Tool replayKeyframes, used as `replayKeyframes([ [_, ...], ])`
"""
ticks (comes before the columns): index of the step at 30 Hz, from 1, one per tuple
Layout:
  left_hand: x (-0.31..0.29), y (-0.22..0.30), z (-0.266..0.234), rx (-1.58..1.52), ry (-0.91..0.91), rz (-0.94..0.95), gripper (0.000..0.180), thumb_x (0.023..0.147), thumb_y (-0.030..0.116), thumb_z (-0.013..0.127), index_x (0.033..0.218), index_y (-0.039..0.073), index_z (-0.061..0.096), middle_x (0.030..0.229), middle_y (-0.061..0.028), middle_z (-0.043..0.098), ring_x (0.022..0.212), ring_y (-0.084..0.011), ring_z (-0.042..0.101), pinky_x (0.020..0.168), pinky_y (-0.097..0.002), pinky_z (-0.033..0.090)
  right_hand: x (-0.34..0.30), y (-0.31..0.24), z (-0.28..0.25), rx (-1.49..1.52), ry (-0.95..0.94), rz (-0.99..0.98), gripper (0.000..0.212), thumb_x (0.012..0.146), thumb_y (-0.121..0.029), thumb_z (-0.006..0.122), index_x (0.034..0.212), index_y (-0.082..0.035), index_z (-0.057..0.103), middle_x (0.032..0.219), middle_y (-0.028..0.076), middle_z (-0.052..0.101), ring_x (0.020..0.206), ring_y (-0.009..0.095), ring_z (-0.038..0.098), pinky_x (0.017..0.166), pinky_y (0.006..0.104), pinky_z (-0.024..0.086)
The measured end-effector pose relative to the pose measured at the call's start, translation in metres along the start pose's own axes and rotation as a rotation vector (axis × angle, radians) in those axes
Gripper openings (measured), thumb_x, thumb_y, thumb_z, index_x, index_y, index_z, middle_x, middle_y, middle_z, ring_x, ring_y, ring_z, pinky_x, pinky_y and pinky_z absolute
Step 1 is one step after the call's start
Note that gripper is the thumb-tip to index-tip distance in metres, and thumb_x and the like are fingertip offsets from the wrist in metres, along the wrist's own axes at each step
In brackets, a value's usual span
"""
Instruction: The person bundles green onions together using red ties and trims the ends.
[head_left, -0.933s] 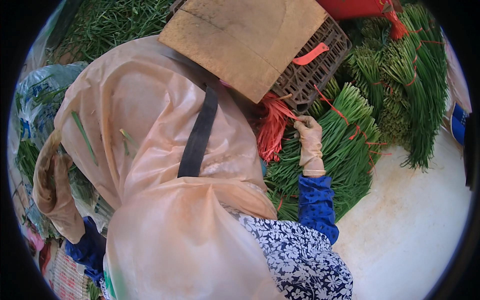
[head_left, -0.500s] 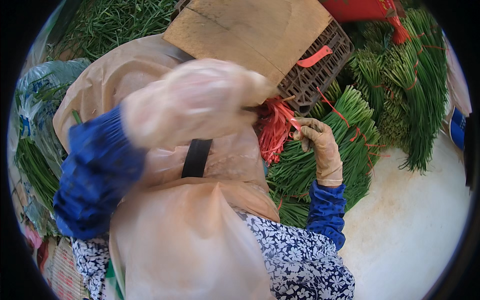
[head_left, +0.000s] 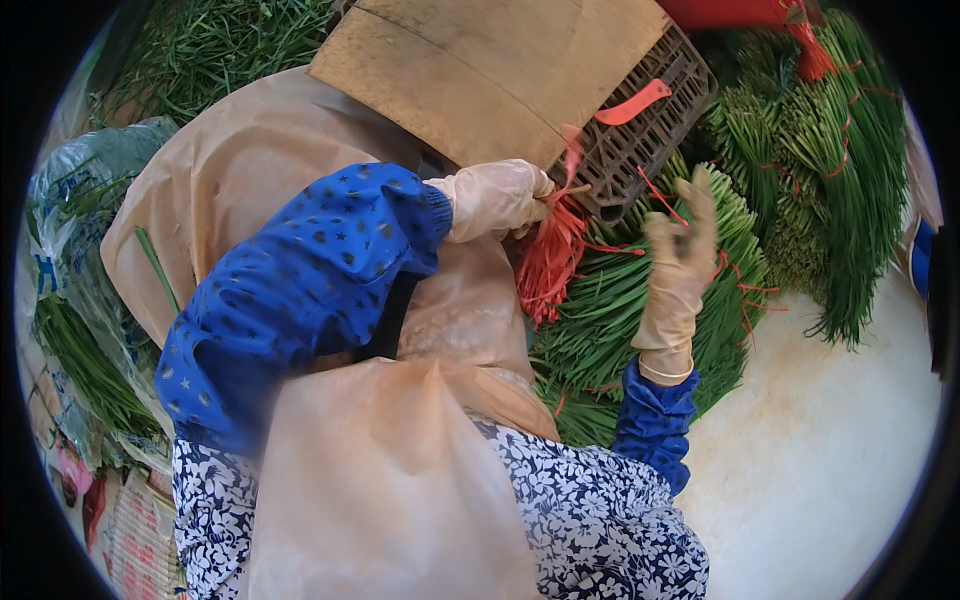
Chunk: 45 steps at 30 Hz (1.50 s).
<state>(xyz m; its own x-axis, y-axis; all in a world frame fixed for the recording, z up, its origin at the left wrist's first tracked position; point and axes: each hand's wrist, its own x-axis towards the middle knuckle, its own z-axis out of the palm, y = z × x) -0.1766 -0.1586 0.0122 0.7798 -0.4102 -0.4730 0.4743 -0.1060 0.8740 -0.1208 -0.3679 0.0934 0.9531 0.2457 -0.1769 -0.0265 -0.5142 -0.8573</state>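
Observation:
My left hand (head_left: 500, 198), in a pale glove, has its fingers closed at the top of a hanging bunch of red plastic strips (head_left: 550, 262), beside the corner of the crate. One strip sticks up above the fingertips, which are partly hidden. My right hand (head_left: 680, 262), in a similar tan glove, is raised over a heap of green garlic chives (head_left: 630, 330). Its fingers are stretched up and apart from the thumb, and nothing shows in them. Red ties (head_left: 664, 192) lie across these chives around that hand.
A wooden board (head_left: 480, 75) lies on a dark plastic crate (head_left: 640, 140), with a red curved knife (head_left: 633, 103) by the board's edge. More tied chives (head_left: 850, 200) are piled at the far right. A plastic bag (head_left: 90, 230) with greens stands left; loose greens (head_left: 230, 60) lie behind.
My left hand has swung from above my lap to the red strips. My right hand has let go of a red strip, risen and opened out.

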Motion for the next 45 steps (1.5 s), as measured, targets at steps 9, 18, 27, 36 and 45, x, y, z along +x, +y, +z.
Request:
replayKeyframes([
  [9, 0.005, -0.009, 0.000, -0.106, -0.002, -0.063, 0.015, 0.092, 0.013, 0.059, 0.096, 0.001, 0.066, 0.071, -0.0057, 0.064, 0.059, -0.0157, 0.059, 0.053, -0.0305, 0.048, -0.016, 0.047, 0.008, 0.315, -0.284, 0.370, 0.044, 0.095, -0.034, 0.063, 0.122, 0.000, 0.060, 0.078, 0.003, 0.065, 0.057, 0.009, 0.058, 0.051, 0.0192, 0.045],
  [18, 0.015, -0.035, 0.006, -0.062, -0.067, 0.153, 0.025, 0.094, 0.022, 0.060, 0.109, 0.003, 0.066, 0.077, -0.0052, 0.065, 0.071, -0.0150, 0.059, 0.066, -0.0301, 0.048, 0.002, 0.057, 0.048, 0.635, -0.345, 0.456, 0.028, 0.092, -0.017, 0.067, 0.112, 0.001, 0.065, 0.074, 0.002, 0.064, 0.058, 0.008, 0.056, 0.049, 0.0201, 0.043],
  [27, 0.012, -0.026, 0.002, -0.113, -0.118, -0.107, 0.037, 0.096, 0.038, 0.056, 0.116, 0.009, 0.066, 0.085, -0.0027, 0.065, 0.069, -0.0113, 0.057, 0.062, -0.0276, 0.049, -0.008, 0.046, 0.028, 0.430, -0.249, 0.365, 0.030, 0.091, -0.025, 0.068, 0.104, 0.003, 0.070, 0.072, 0.000, 0.064, 0.055, 0.007, 0.055, 0.051, 0.0199, 0.043],
  [36, 0.019, -0.059, 0.010, -0.193, -0.061, 0.092, 0.030, 0.089, 0.025, 0.063, 0.114, 0.010, 0.067, 0.084, -0.0024, 0.067, 0.069, -0.0144, 0.062, 0.063, -0.0292, 0.051, -0.011, 0.036, 0.019, 0.428, -0.299, 0.250, 0.030, 0.091, -0.024, 0.068, 0.104, 0.004, 0.069, 0.075, 0.003, 0.067, 0.058, 0.009, 0.058, 0.052, 0.0202, 0.044],
  [45, 0.010, -0.032, 0.000, -0.273, -0.085, -0.106, 0.022, 0.090, 0.021, 0.060, 0.101, 0.004, 0.069, 0.087, -0.0063, 0.070, 0.068, -0.0138, 0.064, 0.063, -0.0281, 0.052, -0.008, 0.041, 0.018, 0.349, -0.290, 0.256, 0.030, 0.092, -0.023, 0.068, 0.105, 0.004, 0.068, 0.080, 0.005, 0.069, 0.062, 0.010, 0.061, 0.057, 0.0220, 0.048],
])
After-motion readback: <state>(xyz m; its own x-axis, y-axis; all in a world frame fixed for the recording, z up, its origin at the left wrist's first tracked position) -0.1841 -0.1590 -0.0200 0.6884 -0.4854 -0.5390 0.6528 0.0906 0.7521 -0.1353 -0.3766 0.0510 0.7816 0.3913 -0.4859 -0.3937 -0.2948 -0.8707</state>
